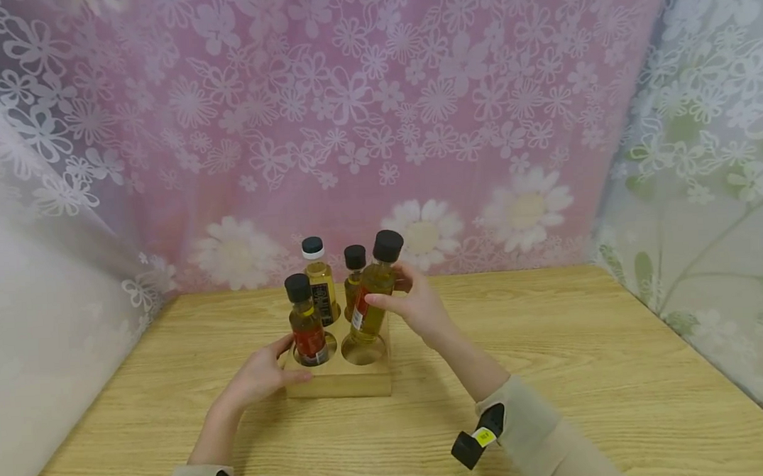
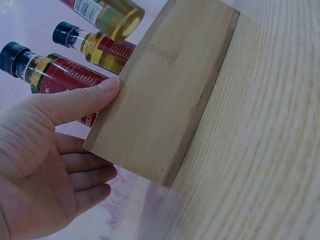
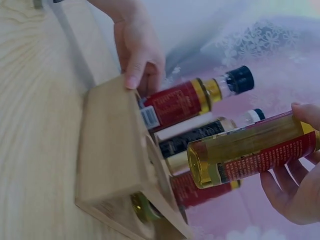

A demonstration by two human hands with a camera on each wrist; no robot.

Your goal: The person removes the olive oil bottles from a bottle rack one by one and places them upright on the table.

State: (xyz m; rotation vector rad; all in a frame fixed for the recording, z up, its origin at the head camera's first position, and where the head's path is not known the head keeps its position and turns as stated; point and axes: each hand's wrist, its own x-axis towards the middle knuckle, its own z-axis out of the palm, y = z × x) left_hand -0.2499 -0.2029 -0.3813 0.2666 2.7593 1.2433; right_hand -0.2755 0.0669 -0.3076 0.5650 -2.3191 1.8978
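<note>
A wooden bottle rack [image 1: 340,386] with round holes stands on the table. My left hand [image 1: 257,377] holds its front left corner, thumb [image 2: 90,101] on the front edge and fingers at the left side. Above the front right hole, my right hand [image 1: 421,309] grips a bottle of yellow oil [image 1: 380,283] with a black cap and red label. This bottle is tilted, its base just over the hole. A red-labelled bottle [image 1: 307,326] sits in the front left hole. Behind it stands a dark-labelled bottle [image 1: 321,280]; another black-capped bottle [image 1: 354,267] at the back right is partly hidden.
The wood-grain table [image 1: 540,352] extends to both sides of the rack. A pink floral curtain [image 1: 376,124] hangs behind it, with pale curtains at the left [image 1: 51,281] and right [image 1: 712,202]. Black wrist cameras [image 1: 476,438] are strapped on both sleeves.
</note>
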